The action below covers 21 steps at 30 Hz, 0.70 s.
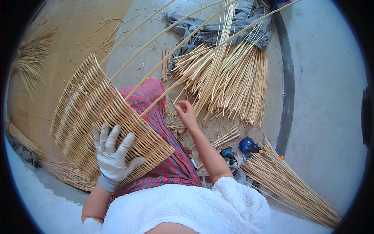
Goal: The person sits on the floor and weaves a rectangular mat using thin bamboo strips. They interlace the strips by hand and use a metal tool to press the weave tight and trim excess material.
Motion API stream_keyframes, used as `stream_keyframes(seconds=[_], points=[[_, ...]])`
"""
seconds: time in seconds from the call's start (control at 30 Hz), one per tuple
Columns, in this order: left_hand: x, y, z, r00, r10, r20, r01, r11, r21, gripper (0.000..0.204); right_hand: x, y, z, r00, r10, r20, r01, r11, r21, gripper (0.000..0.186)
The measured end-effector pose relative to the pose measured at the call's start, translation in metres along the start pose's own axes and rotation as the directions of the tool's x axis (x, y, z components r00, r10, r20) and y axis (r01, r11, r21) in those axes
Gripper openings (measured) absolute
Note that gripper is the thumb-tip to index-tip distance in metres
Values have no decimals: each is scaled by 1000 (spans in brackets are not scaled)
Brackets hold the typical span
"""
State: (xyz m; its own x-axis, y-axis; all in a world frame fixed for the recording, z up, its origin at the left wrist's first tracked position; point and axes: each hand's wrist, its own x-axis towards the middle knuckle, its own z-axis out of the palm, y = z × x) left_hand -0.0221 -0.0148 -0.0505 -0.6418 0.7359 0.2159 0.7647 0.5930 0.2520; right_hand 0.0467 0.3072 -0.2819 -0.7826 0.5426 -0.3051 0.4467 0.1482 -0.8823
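Observation:
A woven wicker panel [83, 113] lies tilted across my lap, on a red plaid cloth [150, 89]. Several long pale stakes [151, 107] rise from its upper edge toward the far right. My left hand [113, 150], in a whitish glove with a grey cuff, rests spread flat on the weave near its lower side. My right hand [187, 115] is bare and off the panel, just right of the nearest stake. Its fingers are curled together; a thin rod end shows by the fingertips, but whether they grip it is unclear.
Ahead to the right, a large fan of peeled rods [241, 85] lies partly under grey cloth [249, 25]. Another rod bundle [288, 185] is at lower right, beside a round blue container [246, 145]. More rods [33, 58] lie far left. Cuttings litter the floor.

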Motion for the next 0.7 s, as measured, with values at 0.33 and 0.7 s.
stream_keyframes(seconds=[0.33, 0.7], points=[[-1, -4, 1, 999, 14, -33, -14, 1000, 6, 80, 54, 118, -23, 811, 362, -459, -576, 635, -515, 59], [-1, 2, -2, 997, -57, -61, 54, 998, -38, 70, 47, 87, -69, 987, 154, -44, -153, 988, 32, 24]])
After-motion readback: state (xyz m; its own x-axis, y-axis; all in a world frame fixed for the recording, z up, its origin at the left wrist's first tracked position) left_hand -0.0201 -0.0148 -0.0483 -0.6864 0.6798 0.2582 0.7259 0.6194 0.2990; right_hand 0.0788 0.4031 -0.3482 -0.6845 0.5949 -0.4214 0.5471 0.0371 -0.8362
